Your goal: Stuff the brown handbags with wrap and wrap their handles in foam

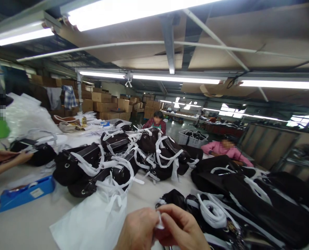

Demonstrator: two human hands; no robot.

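At the bottom centre, my left hand and my right hand meet with their fingers closed. Between the fingertips shows a small white strip, thin like paper or tape; its lower part is hidden by the fingers. Just beyond my hands lies a black bag. To its right rests a coil of white-wrapped strap with metal hardware near it. A white sheet-like bag lies flat on the table to the left of my left hand.
Black bags with white-wrapped handles are heaped across the table. More black bags pile up at right. A blue tape dispenser stands at left. Co-workers sit across the table and at left, one with hands on a bag.
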